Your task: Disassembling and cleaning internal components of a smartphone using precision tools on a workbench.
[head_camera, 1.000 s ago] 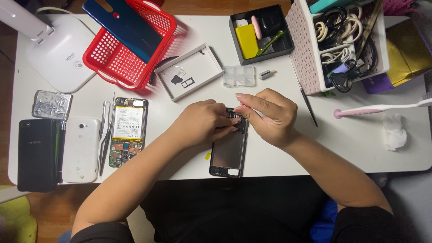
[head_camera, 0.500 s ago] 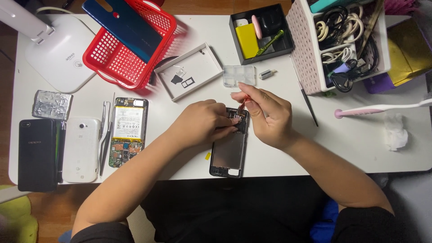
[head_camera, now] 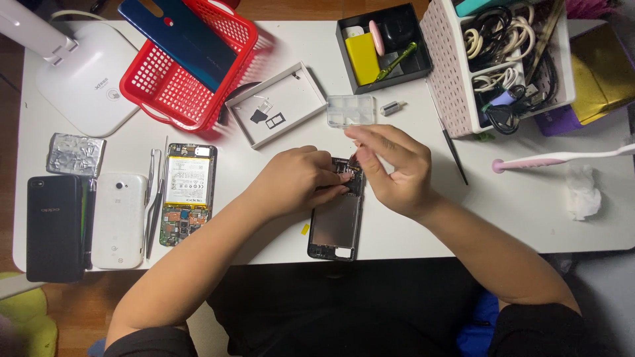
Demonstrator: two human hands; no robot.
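Observation:
An opened black phone (head_camera: 336, 228), its inside facing up, lies on the white table (head_camera: 264, 238) in front of me. My left hand (head_camera: 297, 178) grips its upper end with the fingertips pressed on the top left corner. My right hand (head_camera: 393, 172) hovers just above the phone's top right, thumb and forefinger pinched on a thin tool that is mostly hidden by the fingers. Its tip points down at the phone's upper edge.
Behind the hands sit a small clear box (head_camera: 350, 110) and a white tray (head_camera: 291, 99). A red basket (head_camera: 172, 86), a black tray (head_camera: 383, 46) and a cable basket (head_camera: 450, 73) line the back. At the left lie a battery-side-up phone (head_camera: 188, 185), tweezers (head_camera: 155, 192), a white phone (head_camera: 119, 221) and a black phone (head_camera: 53, 228).
My right hand has lifted and turned so that its pinched fingers come over the phone's top edge. The left hand and the phone have stayed in place.

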